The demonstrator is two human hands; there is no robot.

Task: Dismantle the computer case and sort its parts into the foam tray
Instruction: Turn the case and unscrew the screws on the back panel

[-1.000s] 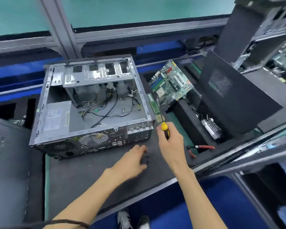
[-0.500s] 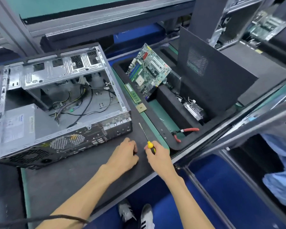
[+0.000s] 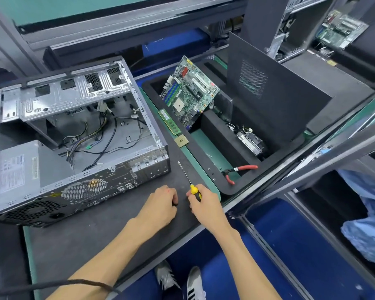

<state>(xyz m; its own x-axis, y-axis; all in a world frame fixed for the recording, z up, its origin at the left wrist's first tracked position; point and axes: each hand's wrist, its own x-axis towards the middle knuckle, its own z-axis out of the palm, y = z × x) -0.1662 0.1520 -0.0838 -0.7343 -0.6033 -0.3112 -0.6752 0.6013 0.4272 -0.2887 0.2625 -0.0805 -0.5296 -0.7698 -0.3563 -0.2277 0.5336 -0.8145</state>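
Note:
The open metal computer case lies on its side on the dark mat, with loose cables and a power supply inside. To its right sits the black foam tray, holding a green motherboard propped upright, a fan part and red-handled pliers. A memory stick and a small chip lie on the tray's left rim. My right hand grips a yellow-handled screwdriver, tip pointing away. My left hand rests on the mat with curled fingers over small dark pieces, mostly hidden.
A black side panel leans behind the tray. Another case and motherboard stand on the far right bench. A slanted metal frame rail crosses at the right. The mat's front edge lies close to my arms.
The view has swung left to right across the bench. My right hand has lowered the screwdriver towards the mat near the front edge, and my left hand has curled over the small pieces beside it.

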